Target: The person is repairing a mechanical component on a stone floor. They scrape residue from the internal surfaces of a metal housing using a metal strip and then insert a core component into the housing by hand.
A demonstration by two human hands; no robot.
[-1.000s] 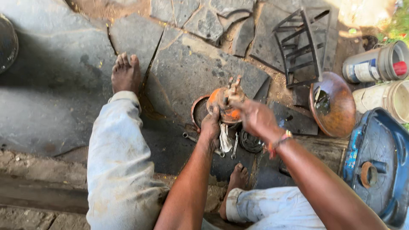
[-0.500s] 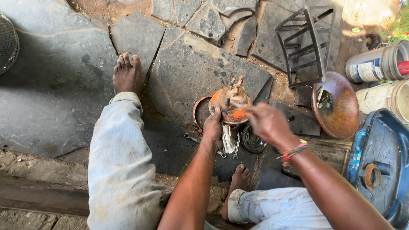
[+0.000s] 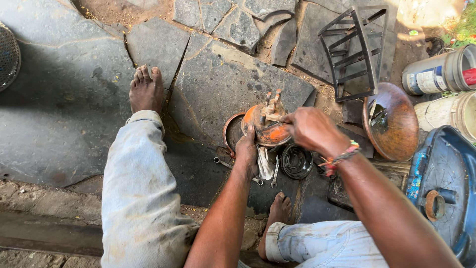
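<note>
Ground: cracked stone slabs (image 3: 74,109).
Left hand (image 3: 246,154): fingers clasped under orange metal part (image 3: 267,130), centre.
Right hand (image 3: 312,130): curled closed on part's 3 o'clock edge.
Around: wrenches (image 3: 272,173) at 6 o'clock; rusty bowl (image 3: 396,124) at 3 o'clock; metal rack (image 3: 354,52) at 1 o'clock.

Ground: irregular dark stone slabs (image 3: 69,99) with dirt-filled joints; black metal rack (image 3: 354,52) far right; sunlight far right corner
</note>
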